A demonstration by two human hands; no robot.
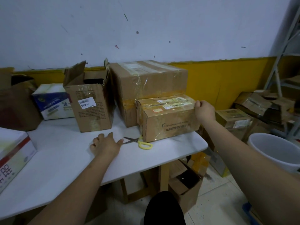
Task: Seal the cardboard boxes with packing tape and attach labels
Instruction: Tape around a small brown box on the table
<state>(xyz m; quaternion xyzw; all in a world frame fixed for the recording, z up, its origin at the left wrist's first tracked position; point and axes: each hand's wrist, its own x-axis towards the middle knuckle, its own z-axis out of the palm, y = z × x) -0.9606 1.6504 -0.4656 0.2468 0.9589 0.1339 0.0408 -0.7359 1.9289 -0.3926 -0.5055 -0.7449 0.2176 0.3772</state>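
Centre frame, the right hand [204,111] grips the small taped box's [168,118] right end; the left hand [106,144], loosely curled and empty, rests on the bench [68,153], scissors [138,141] lengthwise just right.

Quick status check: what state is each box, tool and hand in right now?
Small box: closed, taped, labels on top.
Large box: closed, taped.
Tall box: flaps open.
Scissors: closed, flat on table.
Right hand: grips the small box's corner.
Left hand: resting on table, holds nothing.

A stockroom or packing room — cardboard boxes [259,104] heaped on the floor beside metal shelving [279,62].
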